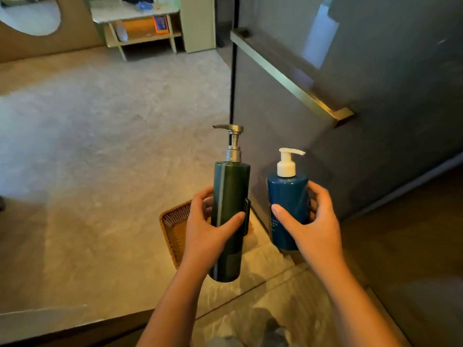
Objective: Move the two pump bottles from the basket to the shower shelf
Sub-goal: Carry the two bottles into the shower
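A tall dark green pump bottle (229,196) with a silver pump is upright in the air, gripped around its middle by my left hand (205,234). Beside it to the right, my right hand (314,226) is wrapped around a shorter blue pump bottle (288,196) with a white pump, also upright and lifted. Below and behind the green bottle lies a woven orange basket (172,226) on the stone floor, partly hidden by my left hand. No shower shelf is in view.
A grey glass door (375,83) with a long brass handle (288,76) stands on the right, close behind the blue bottle. A pale shelf unit (145,33) stands far back. Marbled floor (100,146) spreads to the left.
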`<move>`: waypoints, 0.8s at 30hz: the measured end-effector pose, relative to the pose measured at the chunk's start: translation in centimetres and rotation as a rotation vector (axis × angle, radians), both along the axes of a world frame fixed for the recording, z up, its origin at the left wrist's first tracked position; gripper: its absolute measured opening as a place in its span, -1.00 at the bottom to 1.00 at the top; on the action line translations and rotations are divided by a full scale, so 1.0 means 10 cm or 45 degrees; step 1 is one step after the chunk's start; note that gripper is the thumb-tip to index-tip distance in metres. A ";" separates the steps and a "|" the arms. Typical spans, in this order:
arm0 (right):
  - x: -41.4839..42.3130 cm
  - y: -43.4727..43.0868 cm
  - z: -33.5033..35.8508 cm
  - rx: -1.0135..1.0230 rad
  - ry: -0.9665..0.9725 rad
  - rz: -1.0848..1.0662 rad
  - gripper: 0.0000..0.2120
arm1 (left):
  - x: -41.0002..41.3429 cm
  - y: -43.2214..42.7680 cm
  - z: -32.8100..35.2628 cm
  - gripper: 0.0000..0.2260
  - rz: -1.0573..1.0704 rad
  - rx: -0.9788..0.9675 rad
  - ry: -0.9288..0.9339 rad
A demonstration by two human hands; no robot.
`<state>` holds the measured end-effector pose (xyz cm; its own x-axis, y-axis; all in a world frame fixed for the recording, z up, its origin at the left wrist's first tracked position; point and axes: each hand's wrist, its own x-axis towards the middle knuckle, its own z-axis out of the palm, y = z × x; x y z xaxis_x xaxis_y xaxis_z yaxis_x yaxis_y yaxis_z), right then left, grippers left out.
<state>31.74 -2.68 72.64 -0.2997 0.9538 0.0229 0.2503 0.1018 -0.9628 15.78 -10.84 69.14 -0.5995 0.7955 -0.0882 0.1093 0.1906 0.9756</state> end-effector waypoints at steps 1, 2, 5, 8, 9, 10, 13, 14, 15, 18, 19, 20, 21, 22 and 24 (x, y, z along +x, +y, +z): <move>0.07 -0.02 0.01 0.001 -0.005 -0.036 -0.48 | 0.05 0.02 0.01 -0.41 -0.029 0.015 0.001; 0.14 -0.03 0.02 0.003 -0.012 -0.067 -0.48 | 0.11 0.04 0.02 -0.42 -0.057 0.029 0.001; 0.36 -0.10 0.05 0.020 -0.014 -0.152 -0.47 | 0.29 0.08 0.08 -0.45 -0.140 0.053 -0.018; 0.62 -0.19 0.07 0.059 -0.021 -0.251 -0.47 | 0.50 0.12 0.16 -0.47 -0.242 0.075 -0.022; 0.72 -0.22 0.09 0.065 -0.026 -0.284 -0.46 | 0.59 0.13 0.19 -0.48 -0.280 0.080 -0.014; 0.83 -0.26 0.10 0.068 -0.029 -0.315 -0.45 | 0.68 0.13 0.22 -0.48 -0.315 0.088 -0.002; 1.17 -0.38 0.14 0.093 -0.008 -0.413 -0.42 | 0.98 0.13 0.31 -0.47 -0.423 0.141 -0.002; 1.29 -0.42 0.16 0.100 0.002 -0.446 -0.42 | 1.09 0.12 0.35 -0.47 -0.469 0.158 -0.013; 1.41 -0.47 0.19 0.105 0.009 -0.480 -0.42 | 1.21 0.12 0.38 -0.46 -0.520 0.173 -0.020; 1.78 -0.64 0.27 0.111 0.018 -0.606 -0.39 | 1.59 0.08 0.45 -0.44 -0.654 0.216 -0.008; 1.91 -0.70 0.30 0.113 0.018 -0.657 -0.39 | 1.72 0.07 0.48 -0.44 -0.691 0.230 -0.009; 2.04 -0.77 0.32 0.126 0.024 -0.704 -0.39 | 1.85 0.06 0.49 -0.44 -0.727 0.244 -0.011; 2.18 -0.83 0.34 0.147 0.032 -0.743 -0.38 | 2.00 0.06 0.51 -0.44 -0.757 0.254 -0.007; 2.30 -0.89 0.35 0.164 0.040 -0.773 -0.38 | 2.12 0.05 0.52 -0.44 -0.777 0.261 0.000; 2.58 -1.02 0.38 0.185 0.049 -0.843 -0.39 | 2.41 0.04 0.58 -0.42 -0.823 0.271 0.013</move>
